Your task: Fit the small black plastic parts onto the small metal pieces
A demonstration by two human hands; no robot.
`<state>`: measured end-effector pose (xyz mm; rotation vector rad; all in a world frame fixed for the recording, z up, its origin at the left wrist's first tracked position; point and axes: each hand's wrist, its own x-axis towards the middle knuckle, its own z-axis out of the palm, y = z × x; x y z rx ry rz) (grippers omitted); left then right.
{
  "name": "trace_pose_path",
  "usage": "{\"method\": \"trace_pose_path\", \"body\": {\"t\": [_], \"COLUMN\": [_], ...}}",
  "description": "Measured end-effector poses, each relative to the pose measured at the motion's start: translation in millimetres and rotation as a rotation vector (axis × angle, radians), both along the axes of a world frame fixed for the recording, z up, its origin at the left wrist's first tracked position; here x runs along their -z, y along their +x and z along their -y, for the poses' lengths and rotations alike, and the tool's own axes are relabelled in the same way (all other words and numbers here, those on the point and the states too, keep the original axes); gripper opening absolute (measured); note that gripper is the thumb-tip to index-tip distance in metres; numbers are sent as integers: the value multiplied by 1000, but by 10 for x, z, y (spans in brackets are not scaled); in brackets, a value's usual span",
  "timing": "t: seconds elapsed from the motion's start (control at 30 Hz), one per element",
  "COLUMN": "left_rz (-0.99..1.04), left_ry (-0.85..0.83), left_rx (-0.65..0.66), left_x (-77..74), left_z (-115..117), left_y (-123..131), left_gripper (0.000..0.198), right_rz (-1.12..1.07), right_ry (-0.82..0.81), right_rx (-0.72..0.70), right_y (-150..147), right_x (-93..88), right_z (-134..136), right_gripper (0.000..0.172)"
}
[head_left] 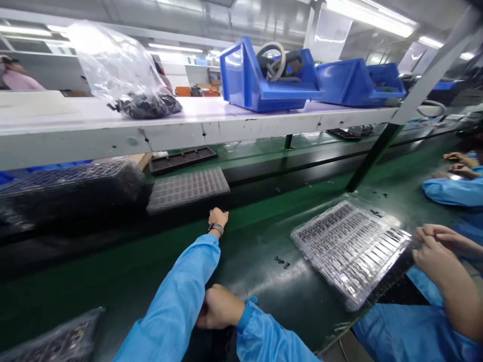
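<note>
My left hand (218,217), with a dark wristband, is stretched forward over the green bench with its fingers curled closed. What it holds, if anything, is too small to make out. Just beyond it lies a clear plastic tray with many compartments (188,188). My right hand (222,306) is closed near the front edge, close to my left sleeve, which hides its fingertips; I cannot see what is in them. Small black parts (282,262) lie on the bench to the right of my hands. Further right is a clear tray filled with small parts (350,251).
A co-worker's hands (441,251) are beside the filled tray; another person's hands (462,166) are farther back. Stacked trays (71,186) stand left, and a bagged tray (56,339) lies front left. Overhead, a shelf (204,128) carries a plastic bag (121,70) and blue bins (264,80).
</note>
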<state>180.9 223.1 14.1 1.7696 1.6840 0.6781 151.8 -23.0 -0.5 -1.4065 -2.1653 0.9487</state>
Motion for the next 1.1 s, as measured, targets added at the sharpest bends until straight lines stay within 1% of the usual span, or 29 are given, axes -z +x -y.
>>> {"method": "trace_pose_path", "body": {"t": [0.1, 0.17, 0.27, 0.33, 0.43, 0.53, 0.57, 0.63, 0.7, 0.73, 0.77, 0.83, 0.9, 0.97, 1.1], "left_rz": [-4, 30, 129, 219, 379, 537, 620, 855, 1101, 1179, 1215, 1236, 1242, 1251, 1278], "left_ry": [-8, -4, 17, 42, 57, 41, 32, 11, -19, -41, -65, -125, -191, -253, -330], "left_rx": [-87, -111, -134, -160, -211, -235, -238, -253, -281, -293, -306, -321, -322, -303, -208], "left_x": [18, 24, 2, -42, -155, -279, -305, -316, -268, -227, -180, -82, 4, 75, 178], "left_z": [-4, 10, 40, 58, 96, 210, 277, 463, 705, 838, 973, 1231, 1450, 1614, 1782], "left_y": [21, 13, -34, -100, -282, -621, -773, -1115, -1467, -1628, -1772, -1994, -2122, -2169, -2129], "left_gripper": [32, 32, 34, 34, 32, 26, 25, 23, 23, 23, 23, 25, 28, 31, 41], "right_rz": [-32, -120, -295, -386, -485, -549, -560, -585, -610, -620, -633, -666, -714, -762, -824], "right_ry": [-28, -64, -120, -148, -181, -176, -161, -130, -114, -116, -122, -137, -156, -179, -213], "right_rx": [31, 14, -12, 25, 116, 189, 210, 241, 264, 278, 291, 316, 336, 360, 423], "right_y": [39, 62, 85, 88, 82, 80, 81, 79, 68, 58, 46, 27, 25, 53, 158], "right_x": [-51, -62, -36, -2, 50, 76, 76, 70, 66, 70, 79, 112, 159, 201, 210], "right_z": [10, 18, 13, 0, -21, -27, -25, -16, -6, -2, 1, -2, -18, -47, -132], "right_gripper": [7, 9, 15, 13, 5, 3, 5, 8, 10, 12, 14, 17, 15, 12, 27]}}
